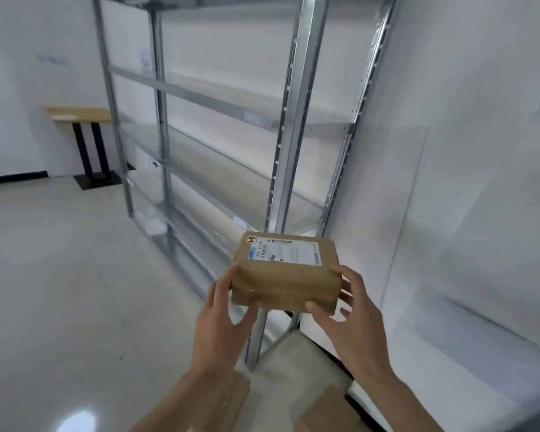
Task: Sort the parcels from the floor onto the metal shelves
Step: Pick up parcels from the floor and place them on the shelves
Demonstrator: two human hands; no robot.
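Observation:
I hold a brown cardboard parcel (pixel 286 272) with a white shipping label on top, in the air in front of the near corner post of the metal shelves (pixel 296 126). My left hand (pixel 223 319) grips its left end, thumb under the front edge. My right hand (pixel 346 316) grips its right end, fingers curled over the top corner and thumb on the front face. The shelf boards in view carry no parcels.
Two more brown parcels (pixel 236 397) (pixel 328 413) lie on the pale floor below my arms. A small wooden table (pixel 78 115) on black legs stands by the far wall at the left. A white wall runs along the right side.

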